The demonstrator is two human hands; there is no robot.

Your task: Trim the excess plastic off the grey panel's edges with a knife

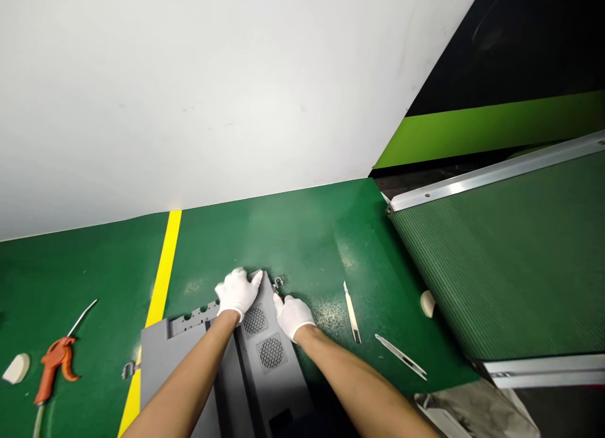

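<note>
A grey plastic housing panel [224, 378] with two round speaker-like grilles lies on the green work surface in front of me. My left hand [237, 292], in a white glove, grips its far edge near the corner, with the thumb stretched along the top. My right hand [293, 315], also gloved, is closed at the panel's right edge, just below a small metal hook [278, 282]. A speck of red shows by its fingertips; what they hold is hidden. Another metal hook [128, 369] sticks out at the panel's left side.
Two slim craft knives [351, 313] [401, 357] lie to the right. An orange air blow gun [57, 364] rests at left beside a whitish block [17, 368]. A yellow stripe [163, 277] crosses the green surface [302, 230]. A green conveyor belt [510, 255] stands at right; a white wall [212, 97] rises behind.
</note>
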